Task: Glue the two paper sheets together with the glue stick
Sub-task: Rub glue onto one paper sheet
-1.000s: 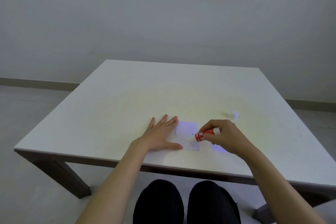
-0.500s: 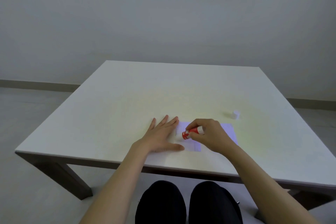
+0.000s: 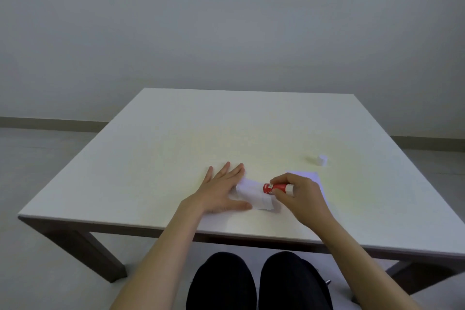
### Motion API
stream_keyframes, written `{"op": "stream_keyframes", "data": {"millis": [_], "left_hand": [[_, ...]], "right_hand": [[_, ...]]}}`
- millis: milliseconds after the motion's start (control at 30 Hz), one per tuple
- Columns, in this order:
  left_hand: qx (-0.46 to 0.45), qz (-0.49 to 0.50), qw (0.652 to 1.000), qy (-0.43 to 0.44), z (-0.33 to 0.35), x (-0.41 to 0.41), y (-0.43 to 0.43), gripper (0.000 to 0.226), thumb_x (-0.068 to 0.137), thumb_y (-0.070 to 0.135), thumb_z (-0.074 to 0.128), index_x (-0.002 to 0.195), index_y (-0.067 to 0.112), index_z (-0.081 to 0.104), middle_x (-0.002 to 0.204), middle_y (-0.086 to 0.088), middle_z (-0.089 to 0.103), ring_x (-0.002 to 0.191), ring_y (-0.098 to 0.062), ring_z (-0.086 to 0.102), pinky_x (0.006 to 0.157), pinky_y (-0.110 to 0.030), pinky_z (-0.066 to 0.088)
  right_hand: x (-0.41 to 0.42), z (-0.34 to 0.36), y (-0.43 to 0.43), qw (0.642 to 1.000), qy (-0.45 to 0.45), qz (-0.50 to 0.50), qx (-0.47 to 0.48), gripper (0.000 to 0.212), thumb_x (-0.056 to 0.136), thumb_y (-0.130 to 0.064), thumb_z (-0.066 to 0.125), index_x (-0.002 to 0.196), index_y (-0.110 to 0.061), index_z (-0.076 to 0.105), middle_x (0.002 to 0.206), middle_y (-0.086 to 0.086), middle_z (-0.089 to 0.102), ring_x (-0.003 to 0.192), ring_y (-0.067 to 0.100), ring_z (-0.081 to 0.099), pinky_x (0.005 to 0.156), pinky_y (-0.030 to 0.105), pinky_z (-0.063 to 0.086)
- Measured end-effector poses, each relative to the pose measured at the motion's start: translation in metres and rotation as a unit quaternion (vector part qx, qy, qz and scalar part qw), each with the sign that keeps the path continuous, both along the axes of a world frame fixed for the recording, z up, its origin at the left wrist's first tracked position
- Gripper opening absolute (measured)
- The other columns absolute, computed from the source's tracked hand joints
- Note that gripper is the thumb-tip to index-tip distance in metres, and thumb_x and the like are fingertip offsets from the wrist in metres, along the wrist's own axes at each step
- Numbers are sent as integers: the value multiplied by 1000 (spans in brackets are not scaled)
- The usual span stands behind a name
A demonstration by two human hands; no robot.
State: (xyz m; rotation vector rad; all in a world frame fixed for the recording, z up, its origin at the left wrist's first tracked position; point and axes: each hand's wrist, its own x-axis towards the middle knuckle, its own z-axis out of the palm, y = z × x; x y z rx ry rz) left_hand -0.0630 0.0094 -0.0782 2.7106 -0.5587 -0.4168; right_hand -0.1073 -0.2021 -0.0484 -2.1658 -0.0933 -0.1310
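Right hand rubs glue stick on sheet (seemingly touching), left hand flat

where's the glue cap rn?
Head view: the cap sits alone on the table, right side, beyond the second sheet and the right hand.

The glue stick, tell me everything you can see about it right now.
The glue stick is a small red tube with white lettering too blurred to read and a white band at its right end. It lies nearly level, pinched in the right hand, its left end pointing down at the paper sheet that the left hand pins flat. Whether the tip touches the paper is unclear. Its cap is off.
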Motion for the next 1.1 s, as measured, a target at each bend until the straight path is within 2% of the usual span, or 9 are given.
{"op": "stream_keyframes", "data": {"millis": [67, 300, 500, 567, 733, 833, 900, 1000, 1100], "left_hand": [[5, -2, 1000, 2, 1, 0, 0, 99, 80, 65, 52, 153, 24, -2, 161, 16, -8, 147, -9, -16, 119, -46, -15], [-1, 6, 1000, -1, -2, 0, 2, 97, 80, 64, 54, 151, 32, -4, 160, 17, -7, 147, -8, -16, 119, -45, -15], [13, 8, 1000, 0, -3, 1, 0, 93, 80, 65, 53, 151, 35, 3, 160, 18, -8, 147, -10, -16, 119, -46, -15], [9, 10, 1000, 2, -2, 1, 0, 94, 79, 65, 54, 151, 35, 3, 160, 19, -8, 147, -9, -17, 118, -46, -16], [-4, 12, 1000, 16, 2, -1, 1, 96, 78, 63, 57, 151, 34, 3, 160, 18, -9, 147, -8, -18, 118, -45, -18], [-12, 14, 999, 28, 5, -1, 2, 99, 77, 63, 59, 151, 35, -1, 160, 17, -8, 147, -8, -18, 118, -45, -18], [-71, 37, 996, 29, 9, -3, -1, 94, 80, 59, 60, 150, 38, 1, 160, 18, -3, 148, -8, -13, 118, -46, -17], [-287, 107, 952, 0, 22, -12, -14, 58, 86, 44, 61, 139, 42, 36, 149, 26, 29, 147, -2, 9, 119, -43, -13], [-411, 135, 901, -31, 32, -27, -30, 21, 85, 41, 63, 105, 43, 65, 120, 30, 62, 126, 7, 47, 117, -33, 13]], "right_hand": [[0, 2, -7, 999, 3, -21, 28, 9, 80, -12, 70, 89, -15, 73, 81, -8, 70, 75, -4, 62, 64, 1, 42], [16, 10, -9, 997, -2, -62, 44, 13, 83, -19, 67, 95, -19, 72, 83, -4, 69, 76, 14, 62, 63, 12, 44], [2, 2, 3, 998, 44, 44, 26, 13, 82, -13, 66, 92, -18, 72, 72, -15, 65, 48, -4, 52, 51, 7, 40], [5, 0, 2, 998, 48, 34, 21, 13, 82, -11, 65, 90, -19, 71, 71, -17, 62, 52, -4, 54, 51, 5, 40], [18, -1, -8, 996, 32, -75, 36, 13, 83, -17, 66, 94, -16, 71, 76, -7, 66, 74, 15, 62, 60, 12, 42], [13, 2, -11, 990, 30, -91, 105, 18, 84, -11, 64, 101, -10, 69, 85, 3, 68, 69, 16, 66, 63, 15, 47], [6, 4, -8, 962, 61, -61, 261, 20, 87, -5, 61, 105, -2, 67, 83, 9, 69, 61, 16, 67, 64, 18, 54], [-5, 5, 9, 844, 148, -3, 515, 21, 92, -4, 53, 112, -3, 61, 79, 13, 67, 62, 21, 66, 67, 28, 57], [-12, 7, 30, 750, 197, 13, 631, 23, 93, -6, 51, 115, -10, 58, 87, 15, 64, 66, 25, 61, 65, 29, 58]]}}
